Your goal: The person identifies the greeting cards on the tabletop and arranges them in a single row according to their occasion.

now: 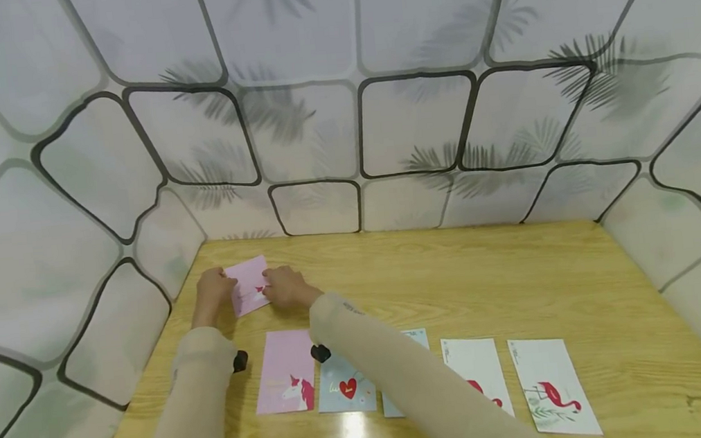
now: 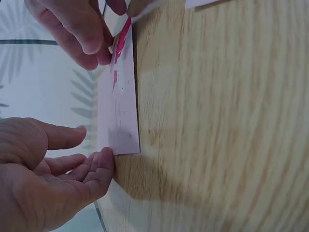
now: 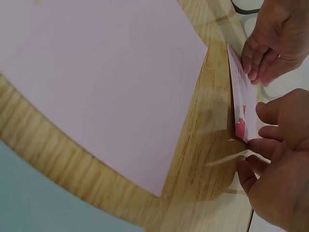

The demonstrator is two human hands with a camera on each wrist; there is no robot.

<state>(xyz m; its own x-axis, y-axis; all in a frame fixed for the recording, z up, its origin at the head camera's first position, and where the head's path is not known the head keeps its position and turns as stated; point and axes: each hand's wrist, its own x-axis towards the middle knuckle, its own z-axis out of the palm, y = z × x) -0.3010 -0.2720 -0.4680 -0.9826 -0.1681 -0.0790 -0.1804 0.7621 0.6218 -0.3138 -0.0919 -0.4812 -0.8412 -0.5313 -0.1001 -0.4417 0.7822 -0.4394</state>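
Note:
A pink card [image 1: 246,280] with a unicorn print lies close over the far left of the wooden table, turned slightly. My left hand [image 1: 213,290] holds its left edge, the thumb overlapping the card in the head view. On the opposite edge my right hand [image 1: 287,287] grips the card with thumb and forefinger near the print. In the left wrist view, the left fingers [image 2: 104,164] are curled with the tips at the card's corner. The right wrist view shows the right forefinger at another corner of the card [image 3: 236,92].
Nearer me, a row of cards lies flat: a pink unicorn card [image 1: 284,357], a blue heart card [image 1: 339,373], a blue card [image 1: 417,338] partly under my right sleeve, and two white flamingo cards [image 1: 472,358]. Patterned wall covering [image 1: 311,132] borders the table [image 1: 455,272].

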